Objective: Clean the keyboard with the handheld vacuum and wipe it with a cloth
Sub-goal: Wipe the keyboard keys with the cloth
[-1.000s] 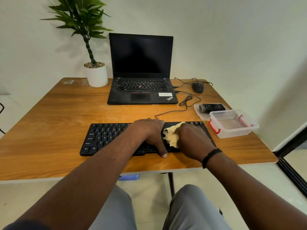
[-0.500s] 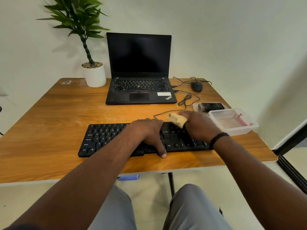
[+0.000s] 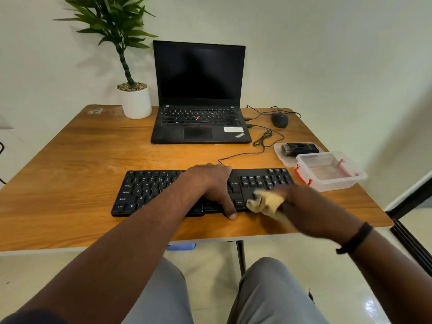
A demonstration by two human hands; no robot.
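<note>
The bench [image 3: 77,174] is warm brown wood with visible grain and a soft sheen. The keyboard [image 3: 149,190] is matt black plastic. The cloth [image 3: 268,202] looks soft, yellowish and crumpled. The container [image 3: 332,171] is clear glossy plastic. The plant pot [image 3: 136,104] is smooth white. The floor [image 3: 374,300] is glossy.

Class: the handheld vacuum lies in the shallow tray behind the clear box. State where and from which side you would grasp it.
Grip the handheld vacuum across its plain black body, from above. It lies flat, brush end leftward, and the clear box blocks the near side.
</note>
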